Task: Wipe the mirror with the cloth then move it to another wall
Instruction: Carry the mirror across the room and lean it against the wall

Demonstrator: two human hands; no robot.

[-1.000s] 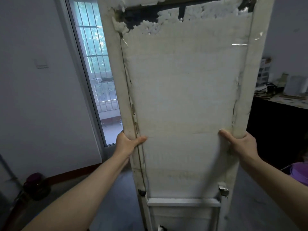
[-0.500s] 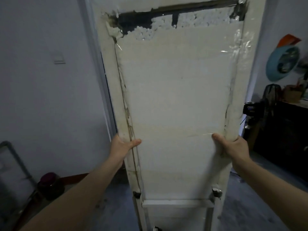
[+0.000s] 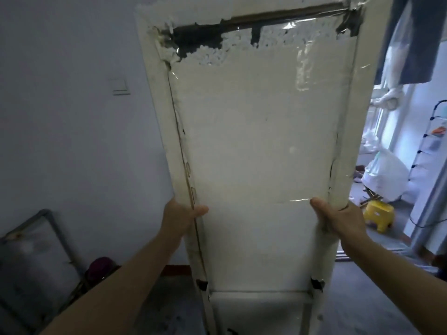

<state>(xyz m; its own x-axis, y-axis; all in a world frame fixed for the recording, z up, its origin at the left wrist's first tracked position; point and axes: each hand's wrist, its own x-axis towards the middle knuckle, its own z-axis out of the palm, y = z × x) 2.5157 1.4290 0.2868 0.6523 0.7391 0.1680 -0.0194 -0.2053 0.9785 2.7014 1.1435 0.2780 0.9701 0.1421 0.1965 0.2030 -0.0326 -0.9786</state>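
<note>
A person holds a tall mirror (image 3: pixel 256 153) upright by its 2 long edges, its white foam-backed rear turned to the camera. The left grip (image 3: pixel 180 213) is clasped round the left edge of the frame, thumb lying across the backing. The right grip (image 3: pixel 341 217) is clasped round the right edge at about the same height, thumb likewise on the backing. Both grasp the lower half of the mirror, which fills the middle of the view between them and rises well above them; whether its foot touches the floor (image 3: pixel 169 315) cannot be told. The foam (image 3: pixel 217 53) has crumbled along the top, baring a dark strip, and clear tape glints over it. Behind, to the left, is a pale wall (image 3: pixel 72 141) with a light switch (image 3: pixel 119 85); a metal frame (image 3: pixel 31 257) leans low against it, beside a dark purple object (image 3: pixel 101 268). To the right, a doorway shows a yellow stool (image 3: pixel 379 212), a white bag (image 3: pixel 384 175) and a hanging garment (image 3: pixel 416 44).
</note>
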